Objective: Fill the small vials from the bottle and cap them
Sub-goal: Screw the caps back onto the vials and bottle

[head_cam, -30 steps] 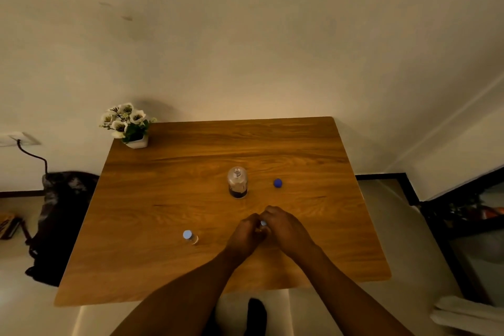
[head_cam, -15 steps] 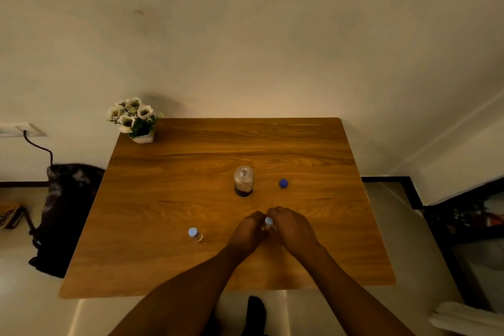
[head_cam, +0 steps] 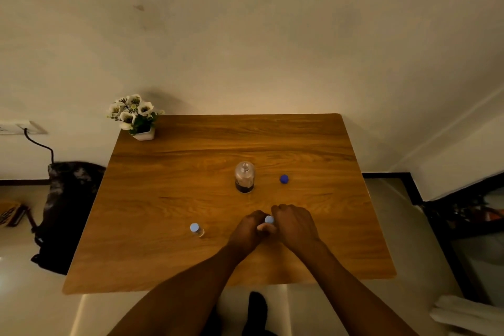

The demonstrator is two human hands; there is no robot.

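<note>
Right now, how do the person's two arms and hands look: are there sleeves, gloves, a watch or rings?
Both forearms are bare up to the picture's lower edge; no sleeve shows. The left hand and the right hand wear no gloves. No watch or bracelet shows on either wrist. The light is dim, so small rings cannot be ruled out.

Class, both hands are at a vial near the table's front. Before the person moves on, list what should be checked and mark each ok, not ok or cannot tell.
1. Held vial has its light blue cap on top: ok.
2. Cap screwed tight: cannot tell; the left hand and right hand hide the vial body.
3. Second vial stands capped to the left: ok.
4. Bottle upright, away from the hands: ok.
5. Bottle closed: not ok; its neck is open and the dark blue cap lies on the table beside it.
6. Liquid level in the vials: cannot tell.
</note>
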